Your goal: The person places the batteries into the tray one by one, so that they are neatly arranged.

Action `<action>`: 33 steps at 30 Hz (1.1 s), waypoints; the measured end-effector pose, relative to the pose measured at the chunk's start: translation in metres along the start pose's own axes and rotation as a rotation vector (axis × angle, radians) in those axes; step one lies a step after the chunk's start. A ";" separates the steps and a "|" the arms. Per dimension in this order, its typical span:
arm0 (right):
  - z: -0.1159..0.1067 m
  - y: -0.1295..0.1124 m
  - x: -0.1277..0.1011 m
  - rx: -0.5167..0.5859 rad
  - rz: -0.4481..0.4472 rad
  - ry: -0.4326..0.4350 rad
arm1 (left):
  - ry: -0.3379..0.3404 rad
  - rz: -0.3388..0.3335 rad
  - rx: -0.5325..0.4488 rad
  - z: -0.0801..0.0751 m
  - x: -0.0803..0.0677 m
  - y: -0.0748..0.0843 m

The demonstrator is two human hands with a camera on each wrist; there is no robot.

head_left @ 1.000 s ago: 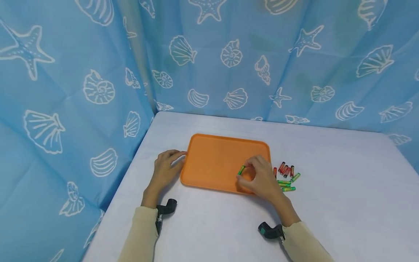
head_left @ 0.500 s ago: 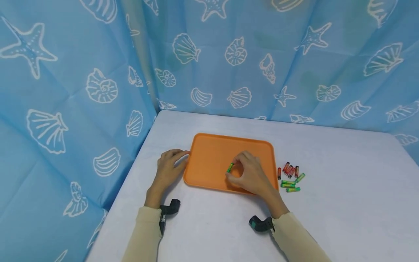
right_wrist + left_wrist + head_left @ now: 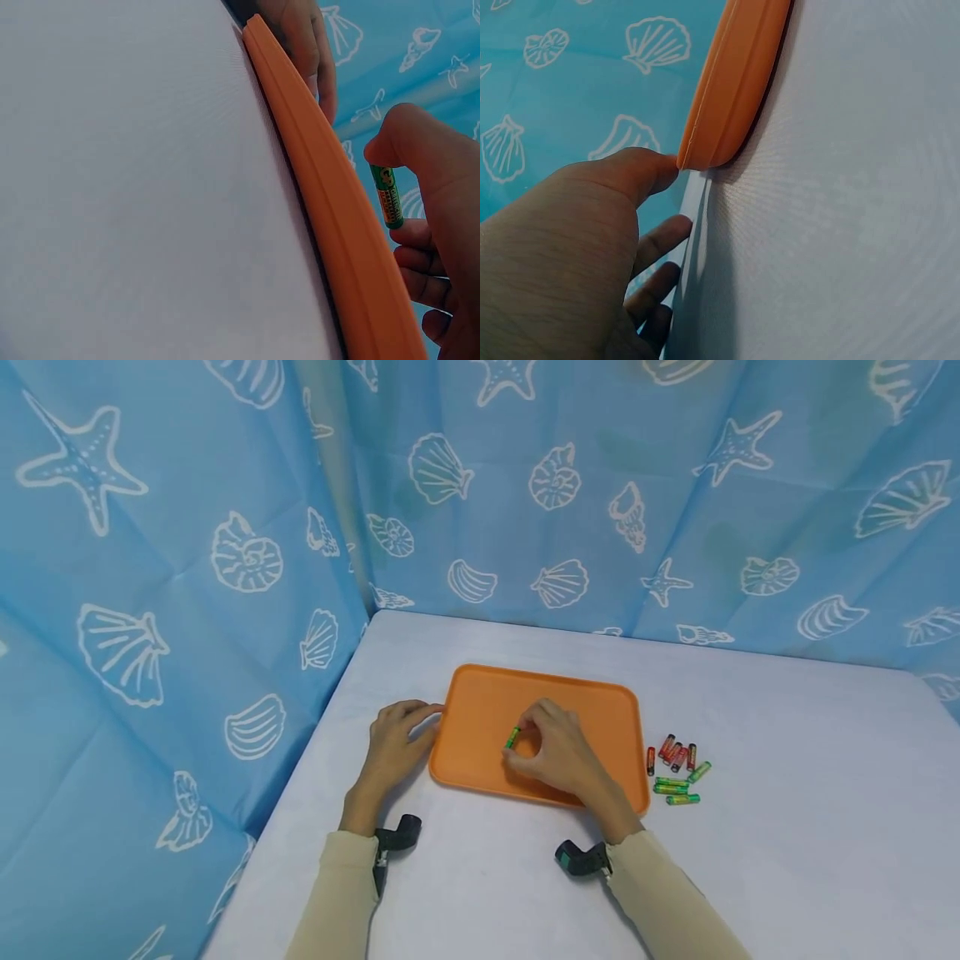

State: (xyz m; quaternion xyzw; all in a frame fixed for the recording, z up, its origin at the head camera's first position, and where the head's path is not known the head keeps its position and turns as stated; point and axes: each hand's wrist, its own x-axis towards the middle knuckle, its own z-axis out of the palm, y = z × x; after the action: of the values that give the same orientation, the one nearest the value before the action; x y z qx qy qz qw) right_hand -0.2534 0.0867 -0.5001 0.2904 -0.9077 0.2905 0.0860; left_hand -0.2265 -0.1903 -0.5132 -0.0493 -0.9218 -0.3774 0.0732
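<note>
Over the left half of the orange tray (image 3: 480, 702), my right hand (image 3: 558, 753) pinches a green AAA-size battery (image 3: 513, 737) by its two ends, between thumb and fingertips. In the right wrist view the battery (image 3: 387, 196) is tilted, with yellow lettering on green. My left hand (image 3: 397, 743) lies at the tray's left edge with its fingers loosely spread. The left wrist view shows a digit of that hand (image 3: 577, 247) touching the tray's rim (image 3: 731, 90), with the other fingers apart from it.
Just right of the tray lie several red batteries (image 3: 677, 755) and several green batteries (image 3: 671, 789) on the white tablecloth (image 3: 795, 827). A blue curtain with shell prints (image 3: 480, 493) hangs behind and along the left side.
My right hand has carried the green battery leftward over the tray. The left hand stays at the tray's edge. The whole head view has shifted slightly.
</note>
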 end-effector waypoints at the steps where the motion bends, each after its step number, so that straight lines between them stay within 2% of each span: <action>1: 0.001 -0.001 0.002 0.000 -0.002 -0.001 | -0.003 -0.005 0.000 0.000 0.000 0.000; 8: 0.012 -0.011 0.021 -0.024 0.012 -0.042 | -0.008 -0.026 0.012 0.002 0.001 0.002; 15: 0.024 -0.018 0.039 -0.060 -0.019 -0.067 | -0.013 -0.036 0.026 0.002 0.002 0.005; 33: 0.047 -0.028 0.064 0.007 -0.065 -0.136 | 0.009 0.018 0.031 0.000 0.001 -0.001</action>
State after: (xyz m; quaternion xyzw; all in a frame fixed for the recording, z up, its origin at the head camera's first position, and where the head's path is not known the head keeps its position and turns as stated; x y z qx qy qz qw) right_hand -0.2884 0.0101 -0.5045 0.3389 -0.9005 0.2706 0.0326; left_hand -0.2276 -0.1907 -0.5138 -0.0549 -0.9268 -0.3624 0.0815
